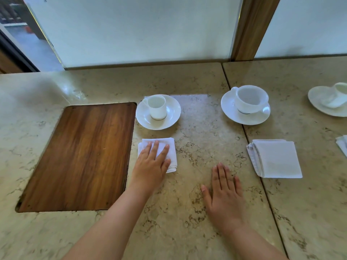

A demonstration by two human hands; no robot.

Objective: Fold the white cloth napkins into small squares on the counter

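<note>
My left hand (150, 164) lies flat on the small folded napkin (161, 149), fingers stretched and a little apart, pressing it on the counter (202, 139); it pinches nothing. This napkin is a small white square, just beside the right edge of the wooden inset board (80, 156) and in front of the small cup (157, 107), which stands upright on its saucer (171, 117); the folded layers show at the near right corner, under my little finger. My right hand (224, 194) rests palm down on the bare counter, fingers spread open, well apart from both napkins; it holds nothing.

To the right, past the seam between the two stone slabs, a second folded napkin (276, 159) lies flat (it is bigger than the first one, with the layers visible on its left side). Behind it stands a wide cup (251, 99) on a saucer (231, 111), the saucer crossing the seam. At the far right edge I see one more cup on a saucer (319, 102) and the corner of a third napkin (342, 145), both cut by the frame.
</note>
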